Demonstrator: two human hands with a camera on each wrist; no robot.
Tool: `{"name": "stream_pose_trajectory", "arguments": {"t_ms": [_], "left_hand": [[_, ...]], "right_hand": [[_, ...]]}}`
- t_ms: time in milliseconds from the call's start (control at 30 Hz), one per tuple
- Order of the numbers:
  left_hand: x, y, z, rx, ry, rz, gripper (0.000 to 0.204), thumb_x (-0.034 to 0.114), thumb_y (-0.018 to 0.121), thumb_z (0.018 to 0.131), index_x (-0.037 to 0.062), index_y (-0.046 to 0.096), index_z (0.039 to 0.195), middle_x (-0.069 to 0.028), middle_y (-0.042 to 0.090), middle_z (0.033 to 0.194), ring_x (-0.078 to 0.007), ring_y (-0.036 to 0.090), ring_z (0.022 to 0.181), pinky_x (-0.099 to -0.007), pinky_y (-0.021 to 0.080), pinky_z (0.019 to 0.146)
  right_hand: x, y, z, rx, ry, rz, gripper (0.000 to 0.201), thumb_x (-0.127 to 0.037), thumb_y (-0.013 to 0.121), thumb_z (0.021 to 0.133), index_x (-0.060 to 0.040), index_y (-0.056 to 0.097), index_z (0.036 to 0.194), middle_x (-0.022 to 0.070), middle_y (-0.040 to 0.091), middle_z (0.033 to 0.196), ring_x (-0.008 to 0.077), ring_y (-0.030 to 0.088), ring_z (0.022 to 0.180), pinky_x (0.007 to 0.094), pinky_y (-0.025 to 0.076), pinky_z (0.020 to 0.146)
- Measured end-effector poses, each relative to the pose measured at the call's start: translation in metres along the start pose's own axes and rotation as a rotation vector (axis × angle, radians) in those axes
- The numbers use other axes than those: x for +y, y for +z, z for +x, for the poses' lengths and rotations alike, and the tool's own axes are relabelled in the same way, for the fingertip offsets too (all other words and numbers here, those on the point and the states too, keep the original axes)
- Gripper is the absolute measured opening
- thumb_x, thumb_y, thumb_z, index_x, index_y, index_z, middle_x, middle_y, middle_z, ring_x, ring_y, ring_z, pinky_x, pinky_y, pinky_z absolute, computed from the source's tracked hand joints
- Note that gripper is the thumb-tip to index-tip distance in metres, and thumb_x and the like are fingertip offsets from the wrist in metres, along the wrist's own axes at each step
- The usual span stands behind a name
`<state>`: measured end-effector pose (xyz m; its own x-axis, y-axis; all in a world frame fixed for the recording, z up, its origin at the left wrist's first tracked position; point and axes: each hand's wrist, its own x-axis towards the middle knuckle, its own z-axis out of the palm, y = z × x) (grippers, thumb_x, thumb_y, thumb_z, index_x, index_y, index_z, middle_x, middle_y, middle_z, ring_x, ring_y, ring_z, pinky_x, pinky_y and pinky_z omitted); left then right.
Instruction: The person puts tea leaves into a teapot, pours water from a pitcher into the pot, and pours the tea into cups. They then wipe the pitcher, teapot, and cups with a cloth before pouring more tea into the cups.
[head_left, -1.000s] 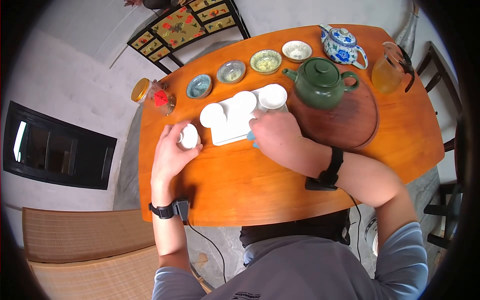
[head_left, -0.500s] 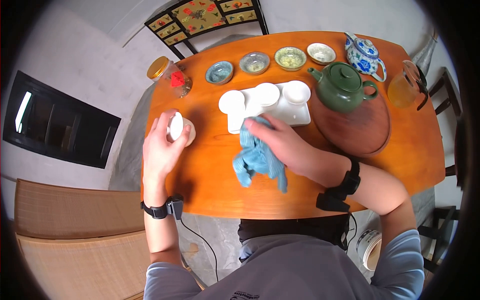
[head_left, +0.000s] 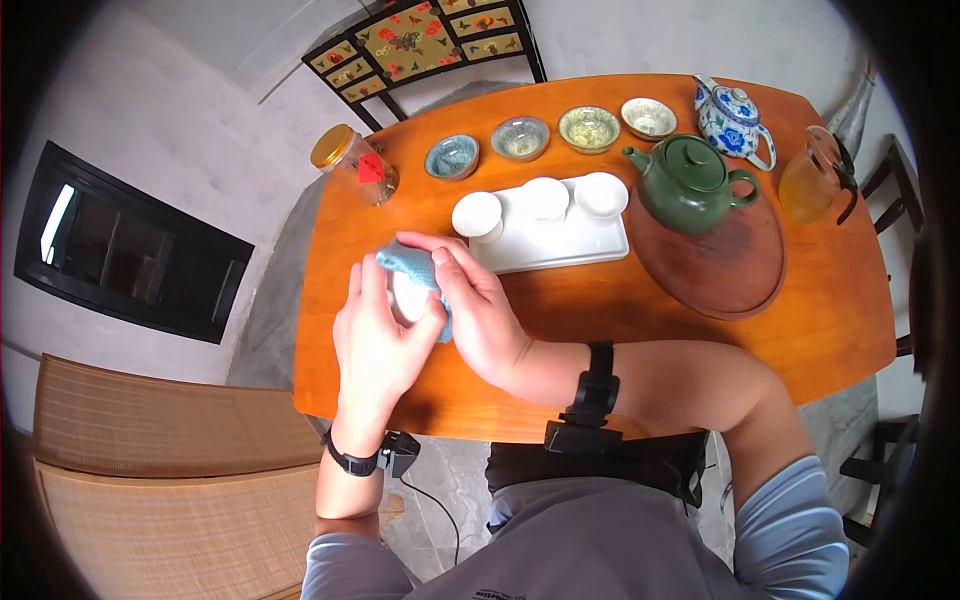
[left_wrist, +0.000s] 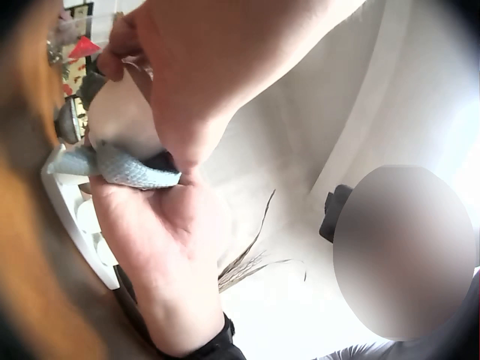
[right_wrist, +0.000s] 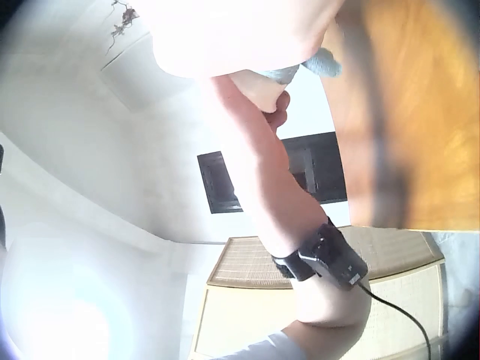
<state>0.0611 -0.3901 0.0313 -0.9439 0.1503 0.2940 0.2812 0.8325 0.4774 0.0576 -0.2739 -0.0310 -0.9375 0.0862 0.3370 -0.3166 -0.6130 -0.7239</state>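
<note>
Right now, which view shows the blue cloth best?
Left wrist: it shows the cloth closest, as a folded strip between the white cup and the right hand. Head shows it over the cup, partly behind the right hand. Right wrist catches only scraps past that hand.

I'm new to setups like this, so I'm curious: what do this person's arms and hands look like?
The left hand and right hand are a person's, ungloved. Each wrist wears a black strap with a boxy black device; a thin dark cable hangs from the left one. The short sleeves are pale grey-blue, on a darker grey shirt.
</note>
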Motion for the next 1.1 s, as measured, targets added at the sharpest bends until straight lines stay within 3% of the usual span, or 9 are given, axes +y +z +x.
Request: {"name": "stream_pose_trajectory", "arguments": {"t_ms": [67, 133, 233, 333, 367, 633, 700, 933, 1100], "left_hand": [[0.003, -0.002, -0.003, 0.045, 0.239, 0.139, 0.059, 0.032, 0.08, 0.076, 0.0063, 0.059, 0.125, -0.0181, 0.063, 0.106, -0.04, 0.069, 0.086, -0.0488, 0.057, 0.07], [-0.003, -0.004, 0.0, 0.029, 0.3, 0.159, 0.063, 0.032, 0.084, 0.07, 0.0085, 0.062, 0.125, -0.0152, 0.062, 0.104, -0.0368, 0.07, 0.083, -0.0467, 0.057, 0.067], [-0.007, -0.01, 0.012, -0.09, 0.697, 0.058, 0.07, 0.028, 0.086, 0.059, 0.0133, 0.068, 0.124, -0.011, 0.061, 0.104, -0.0314, 0.069, 0.083, -0.0417, 0.058, 0.068], [0.004, -0.013, 0.016, -0.179, 0.74, 0.044, 0.073, 0.027, 0.087, 0.057, 0.0142, 0.068, 0.126, -0.0116, 0.061, 0.107, -0.0313, 0.069, 0.085, -0.0419, 0.058, 0.069], [0.008, -0.015, 0.019, -0.205, 0.723, 0.029, 0.071, 0.026, 0.087, 0.058, 0.0148, 0.068, 0.125, -0.0109, 0.062, 0.109, -0.0318, 0.069, 0.085, -0.0415, 0.058, 0.069], [0.03, -0.019, 0.034, -0.309, 0.706, 0.124, 0.064, 0.024, 0.085, 0.059, 0.0171, 0.071, 0.121, -0.0093, 0.063, 0.106, -0.0318, 0.069, 0.084, -0.0409, 0.057, 0.069], [0.032, -0.02, 0.035, -0.335, 0.713, 0.117, 0.063, 0.023, 0.085, 0.06, 0.0176, 0.071, 0.121, -0.0092, 0.063, 0.104, -0.0316, 0.069, 0.081, -0.0406, 0.057, 0.068], [0.028, -0.015, 0.028, -0.272, 0.667, 0.095, 0.063, 0.023, 0.084, 0.062, 0.0158, 0.07, 0.123, -0.0097, 0.063, 0.104, -0.0328, 0.069, 0.083, -0.0415, 0.058, 0.069], [0.014, -0.014, 0.019, -0.085, 0.343, -0.01, 0.056, 0.023, 0.079, 0.077, 0.0078, 0.061, 0.128, -0.016, 0.065, 0.109, -0.0385, 0.069, 0.092, -0.0438, 0.058, 0.078]], "right_hand": [[0.003, -0.003, 0.004, 0.062, 0.198, 0.173, 0.036, -0.019, 0.039, 0.114, 0.0009, 0.059, 0.136, 0.007, 0.062, 0.119, 0.0145, 0.06, 0.114, 0.0318, 0.048, 0.103], [0.002, -0.014, 0.006, 0.108, 0.346, 0.245, 0.034, -0.022, 0.039, 0.114, -0.0018, 0.06, 0.132, 0.0064, 0.065, 0.115, 0.0147, 0.062, 0.11, 0.0324, 0.051, 0.099], [-0.005, -0.028, 0.008, 0.048, 0.818, 0.304, 0.035, -0.033, 0.037, 0.112, -0.007, 0.059, 0.122, 0.0088, 0.067, 0.118, 0.0187, 0.066, 0.106, 0.0366, 0.057, 0.088], [-0.01, -0.04, 0.009, -0.077, 0.937, 0.31, 0.039, -0.038, 0.037, 0.112, -0.0075, 0.058, 0.124, 0.0095, 0.068, 0.116, 0.0215, 0.07, 0.1, 0.0422, 0.061, 0.077], [-0.013, -0.046, 0.01, -0.123, 0.945, 0.258, 0.044, -0.043, 0.035, 0.111, -0.0081, 0.057, 0.125, 0.0106, 0.069, 0.114, 0.0228, 0.072, 0.095, 0.0424, 0.062, 0.067], [-0.043, -0.058, 0.029, -0.218, 0.995, -0.216, 0.045, -0.044, 0.039, 0.11, -0.0068, 0.063, 0.113, 0.0099, 0.07, 0.094, 0.02, 0.066, 0.07, 0.0348, 0.056, 0.055], [-0.039, -0.058, 0.03, -0.182, 0.836, -0.434, 0.042, -0.039, 0.041, 0.11, -0.0046, 0.065, 0.113, 0.0104, 0.069, 0.091, 0.019, 0.062, 0.067, 0.0357, 0.052, 0.052], [-0.035, -0.059, 0.033, -0.178, 0.79, -0.416, 0.041, -0.036, 0.046, 0.11, -0.0006, 0.064, 0.119, 0.0094, 0.069, 0.092, 0.0162, 0.062, 0.075, 0.0358, 0.051, 0.062], [-0.033, -0.055, 0.031, 0.045, 0.625, -0.182, 0.037, -0.037, 0.046, 0.111, -0.0046, 0.063, 0.116, 0.0038, 0.064, 0.088, 0.0128, 0.059, 0.077, 0.0313, 0.05, 0.07]]}}
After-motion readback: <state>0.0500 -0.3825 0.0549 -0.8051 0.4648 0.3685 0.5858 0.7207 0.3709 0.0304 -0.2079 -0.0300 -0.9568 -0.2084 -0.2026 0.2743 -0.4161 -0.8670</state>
